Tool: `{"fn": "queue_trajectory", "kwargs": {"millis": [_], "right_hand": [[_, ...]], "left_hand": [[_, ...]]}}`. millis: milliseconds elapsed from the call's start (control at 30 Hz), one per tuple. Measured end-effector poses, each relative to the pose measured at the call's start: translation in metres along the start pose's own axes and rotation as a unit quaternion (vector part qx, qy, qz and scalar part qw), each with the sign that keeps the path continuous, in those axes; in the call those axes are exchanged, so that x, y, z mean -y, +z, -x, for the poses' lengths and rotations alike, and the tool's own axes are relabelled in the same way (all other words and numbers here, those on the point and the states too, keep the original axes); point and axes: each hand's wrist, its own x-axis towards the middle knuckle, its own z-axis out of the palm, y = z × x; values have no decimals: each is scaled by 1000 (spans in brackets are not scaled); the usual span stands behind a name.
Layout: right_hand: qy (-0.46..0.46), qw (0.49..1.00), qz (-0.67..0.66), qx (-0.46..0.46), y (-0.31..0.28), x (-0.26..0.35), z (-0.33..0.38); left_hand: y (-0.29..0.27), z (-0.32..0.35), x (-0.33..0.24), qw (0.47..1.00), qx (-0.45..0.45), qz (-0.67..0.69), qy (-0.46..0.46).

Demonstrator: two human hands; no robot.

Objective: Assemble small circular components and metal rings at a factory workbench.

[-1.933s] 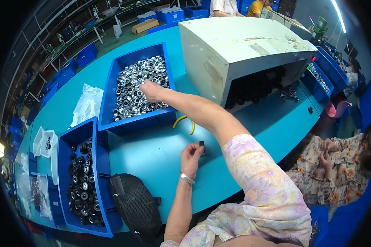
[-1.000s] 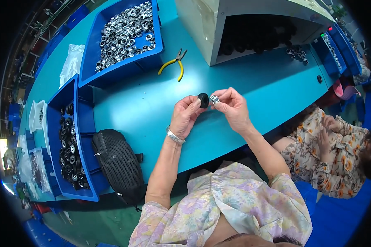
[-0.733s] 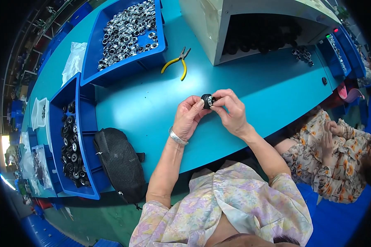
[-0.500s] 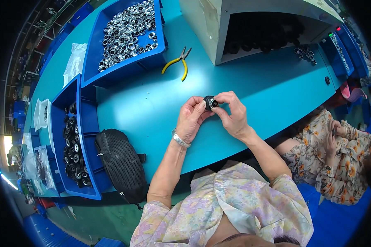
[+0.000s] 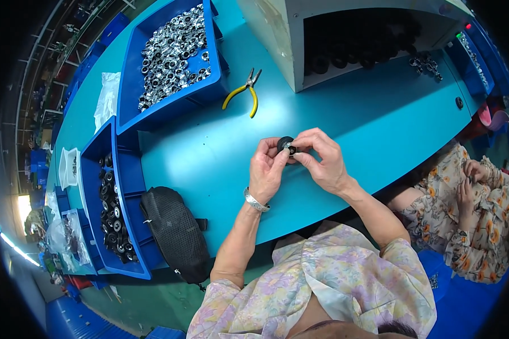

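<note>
- While both of your forearms rise from the lower edge, your left hand (image 5: 267, 172) and right hand (image 5: 320, 159) meet above the teal worktable (image 5: 345, 121), just past centre toward 12 o'clock.
- Your left hand is closed, its thumb and fingertips pinching the small black round part (image 5: 284, 144) from its 7 o'clock side; a silver bracelet (image 5: 256, 201) sits on that wrist.
- Your right hand is curled, its fingertips pressing a small silver piece (image 5: 292, 148) against the black round part from its 4 o'clock side. The two parts touch; how they seat cannot be told.
- At 8 o'clock from your hands, a black mesh pouch (image 5: 174, 233) lies at the table's near edge, beside a blue bin (image 5: 129, 169) holding black round parts.
- At 12 o'clock from your hands, yellow-handled pliers (image 5: 243, 96) lie flat on the table.
- At 11 o'clock, a second blue bin (image 5: 169, 110) holds silver metal parts.
- At 1 o'clock, a grey machine housing (image 5: 277, 34) stands on the table, with dark parts in its open bay.
- At 3 o'clock, another person in a floral garment (image 5: 469, 220) sits beside the table.
</note>
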Motion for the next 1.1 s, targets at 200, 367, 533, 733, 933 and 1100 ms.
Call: {"fn": "queue_trajectory", "kwargs": {"millis": [200,367,533,733,933,1100], "right_hand": [[267,924,-271,30,-4,-9,-1],[195,968,-155,10,-7,-5,1],[158,984,-71,30,-2,-10,5],[101,994,-41,-6,8,1,1],[101,993,-42,-45,20,-3,-2],[97,992,-24,-81,32,-7,-2]], "left_hand": [[3,4,-1,998,38,-38,29],[4,4,9,987,23,-127,93],[5,5,13,979,-3,-175,104],[9,9,11,979,-30,-157,126],[9,5,13,966,-60,-175,181],[4,2,20,946,-106,-235,197]]}}
